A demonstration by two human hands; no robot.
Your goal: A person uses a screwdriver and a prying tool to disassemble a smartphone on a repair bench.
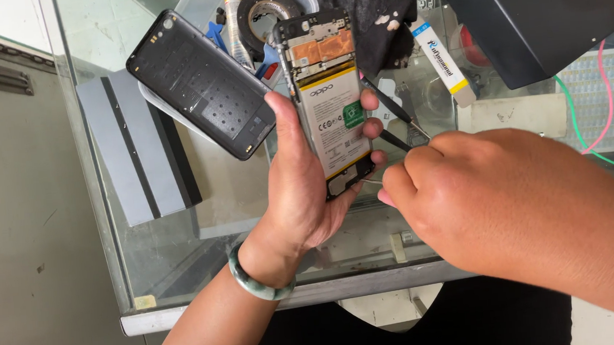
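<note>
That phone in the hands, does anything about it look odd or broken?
The phone in the left hand has no back: its battery and copper shielding are bare. The black back cover lies apart on the glass counter. No cracks show.

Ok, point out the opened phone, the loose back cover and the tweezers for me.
opened phone (332,116): head view, on the white battery in its middle.
loose back cover (201,82): head view, on the centre of its dark inner side.
tweezers (392,107): head view, on the upper black arm.
</note>
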